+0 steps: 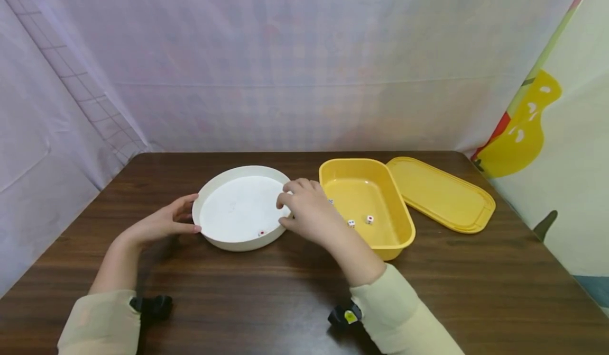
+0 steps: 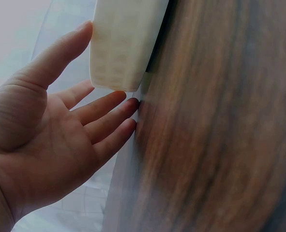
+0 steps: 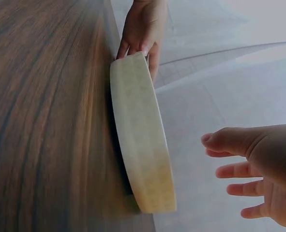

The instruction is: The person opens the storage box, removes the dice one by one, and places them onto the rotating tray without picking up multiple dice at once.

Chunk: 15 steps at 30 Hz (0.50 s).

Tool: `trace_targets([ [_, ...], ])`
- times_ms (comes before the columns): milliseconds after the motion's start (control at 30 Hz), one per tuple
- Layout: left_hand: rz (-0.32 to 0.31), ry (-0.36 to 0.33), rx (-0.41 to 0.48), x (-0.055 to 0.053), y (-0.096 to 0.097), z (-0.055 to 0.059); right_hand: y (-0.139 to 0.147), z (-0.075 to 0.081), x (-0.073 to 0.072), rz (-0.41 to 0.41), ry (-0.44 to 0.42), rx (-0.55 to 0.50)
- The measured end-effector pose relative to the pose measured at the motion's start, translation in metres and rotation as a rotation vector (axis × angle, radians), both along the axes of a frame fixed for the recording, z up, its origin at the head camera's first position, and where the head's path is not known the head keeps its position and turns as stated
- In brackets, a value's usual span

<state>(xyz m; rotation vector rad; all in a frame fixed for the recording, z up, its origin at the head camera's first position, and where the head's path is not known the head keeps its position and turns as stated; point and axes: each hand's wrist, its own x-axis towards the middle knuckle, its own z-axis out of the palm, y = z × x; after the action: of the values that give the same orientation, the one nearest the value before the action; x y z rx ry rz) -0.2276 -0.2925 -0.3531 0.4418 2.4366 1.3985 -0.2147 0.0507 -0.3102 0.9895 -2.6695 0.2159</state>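
A shallow round white tray (image 1: 238, 207) sits on the table, with one white die (image 1: 261, 233) inside near its front wall. At the tray's left side, my left hand (image 1: 162, 221) touches the outer wall with thumb and fingertips spread, its palm (image 2: 60, 140) standing apart from it. My right hand (image 1: 311, 209) hovers at the tray's right rim, between it and a yellow box (image 1: 404, 228). In the right wrist view, the right hand's fingers (image 3: 247, 188) are spread, apart from the tray, and hold nothing. Inside the box lie white dice (image 1: 370, 219), partly hidden by the right arm.
A yellow lid (image 1: 442, 193) lies flat to the right of the box, close against it. The brown wooden table (image 1: 228, 297) reaches back to a pale curtain (image 1: 304, 80). Black straps (image 1: 154, 306) with devices sit at both wrists.
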Motion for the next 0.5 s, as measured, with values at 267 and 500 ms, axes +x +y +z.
trace_targets([
  [267, -0.005, 0.001, 0.002, -0.001, 0.001, 0.0, 0.014, 0.008, 0.008, 0.0, 0.009, -0.036],
  [500, 0.001, 0.003, -0.002, 0.0, 0.0, -0.001, 0.025, 0.013, 0.013, -0.001, 0.008, -0.03],
])
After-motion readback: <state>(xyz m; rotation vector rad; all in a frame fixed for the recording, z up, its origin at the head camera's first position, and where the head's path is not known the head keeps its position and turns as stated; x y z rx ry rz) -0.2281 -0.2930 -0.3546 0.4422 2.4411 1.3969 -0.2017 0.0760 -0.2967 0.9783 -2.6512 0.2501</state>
